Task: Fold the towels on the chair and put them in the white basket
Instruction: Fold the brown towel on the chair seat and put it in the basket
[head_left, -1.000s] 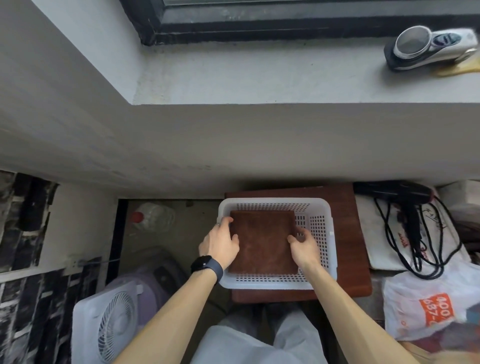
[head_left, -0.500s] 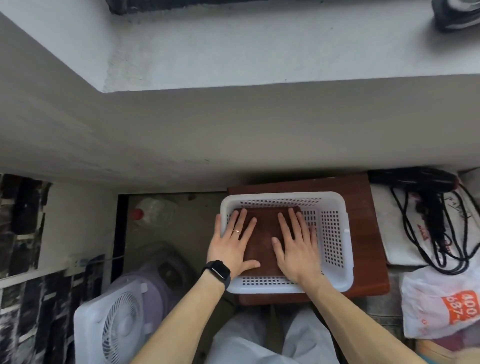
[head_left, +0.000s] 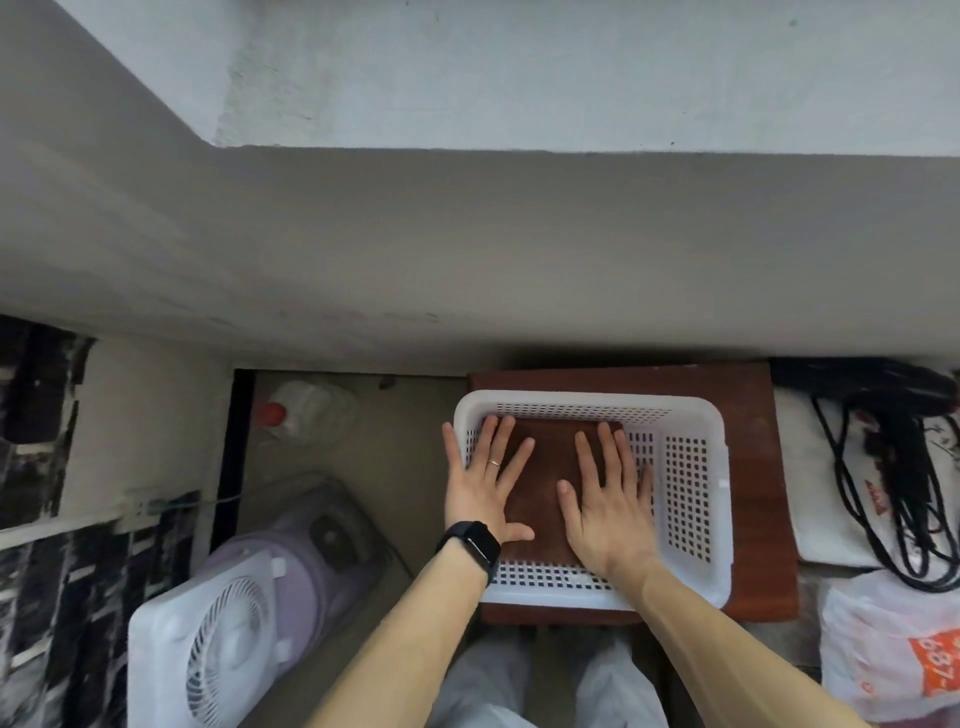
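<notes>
A white perforated basket (head_left: 691, 483) stands on a reddish-brown wooden chair seat (head_left: 753, 447). Inside it, at the left side, lies a folded brown towel (head_left: 548, 467). My left hand (head_left: 485, 483) lies flat with fingers spread over the towel's left edge and the basket's left rim. My right hand (head_left: 608, 504) lies flat, fingers apart, on the towel's right half. Neither hand grips anything. A black watch sits on my left wrist.
A white fan (head_left: 208, 639) and a purple appliance (head_left: 311, 561) stand on the floor at the left, with a red-capped bottle (head_left: 301, 410) behind. A black hair dryer with cord (head_left: 893, 441) and a plastic bag (head_left: 893, 654) lie at the right. A wall ledge runs ahead.
My hands went from holding the folded towel by its edges to lying flat on top of it in the basket. The view has tilted down and the window sill has left the frame.
</notes>
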